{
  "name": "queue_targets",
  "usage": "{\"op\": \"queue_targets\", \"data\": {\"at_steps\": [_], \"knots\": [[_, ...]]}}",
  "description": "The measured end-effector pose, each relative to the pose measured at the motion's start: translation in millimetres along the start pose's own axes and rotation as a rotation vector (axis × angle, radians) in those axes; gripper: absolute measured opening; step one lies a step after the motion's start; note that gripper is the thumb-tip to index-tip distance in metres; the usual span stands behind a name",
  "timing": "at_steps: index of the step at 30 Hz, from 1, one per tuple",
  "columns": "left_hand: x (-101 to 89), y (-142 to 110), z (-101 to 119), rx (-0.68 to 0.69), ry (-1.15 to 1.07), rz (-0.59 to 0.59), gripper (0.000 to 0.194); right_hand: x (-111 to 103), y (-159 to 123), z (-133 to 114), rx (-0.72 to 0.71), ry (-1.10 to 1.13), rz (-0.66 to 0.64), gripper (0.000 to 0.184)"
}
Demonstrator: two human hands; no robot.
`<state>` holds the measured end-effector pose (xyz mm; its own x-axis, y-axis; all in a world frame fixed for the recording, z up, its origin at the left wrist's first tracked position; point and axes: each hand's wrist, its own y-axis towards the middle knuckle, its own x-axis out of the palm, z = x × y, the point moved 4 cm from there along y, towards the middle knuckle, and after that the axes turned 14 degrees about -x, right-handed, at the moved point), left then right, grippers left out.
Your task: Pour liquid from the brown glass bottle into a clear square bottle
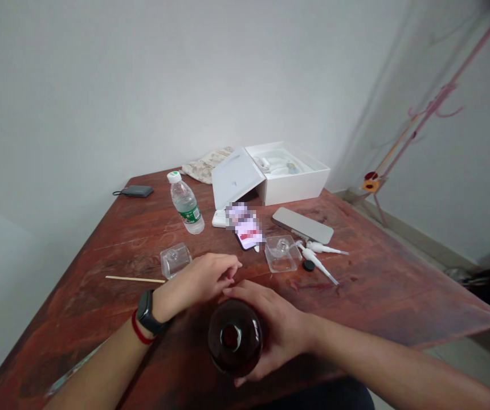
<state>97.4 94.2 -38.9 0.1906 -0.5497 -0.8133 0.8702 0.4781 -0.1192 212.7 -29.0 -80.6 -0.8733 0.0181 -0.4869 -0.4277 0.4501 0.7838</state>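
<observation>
You face a plain white wall (176, 74), which meets a second pale wall (480, 136) on your right, with a beige baseboard (407, 233) along the second one's foot. Before you spreads a reddish-brown wooden table (382, 296), its grain streaked and its surface slightly glossy. Beyond its right side you see a pink coat stand (435, 105) with curved hooks, and pale floor (437, 378) below. Soft, diffuse light leaves faint shadows on the right-hand wall.

The dark bottle (245, 324) I grip at bottom centre looks smooth and glossy; the tabletop (129, 250) is wood with a soft sheen, the water bottle (186, 204) left of centre clear plastic.
</observation>
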Motion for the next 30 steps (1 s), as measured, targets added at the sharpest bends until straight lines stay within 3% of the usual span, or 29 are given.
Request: {"op": "queue_targets", "data": {"at_steps": [3, 8, 13, 18, 26, 30], "knots": [[-0.5, 19.1, 0.5, 0.0, -0.115, 0.077, 0.038, 4.8, -1.3, -4.2, -0.011, 0.01, -0.02, 0.121], [7.6, 47.2, 20.6, 0.053, -0.166, 0.197, 0.046, 17.9, -4.6, -3.9, -0.024, 0.061, -0.056, 0.123], [31.7, 69.7, 37.7, 0.212, -0.191, 0.137, 0.05, 25.6, -8.3, -0.3, -0.024, 0.058, -0.09, 0.123], [49.7, 81.3, 33.1, 0.191, -0.145, 0.145, 0.049, 28.3, -11.4, 3.7, -0.056, 0.063, -0.063, 0.124], [44.4, 93.3, 37.9, 0.146, -0.215, 0.145, 0.059, 25.7, -7.5, 2.7, -0.11, 0.068, -0.055, 0.118], [33.4, 84.2, 37.0, 0.124, -0.24, 0.19, 0.06, 22.5, -7.6, 1.1, -0.093, 0.033, -0.06, 0.118]]}}
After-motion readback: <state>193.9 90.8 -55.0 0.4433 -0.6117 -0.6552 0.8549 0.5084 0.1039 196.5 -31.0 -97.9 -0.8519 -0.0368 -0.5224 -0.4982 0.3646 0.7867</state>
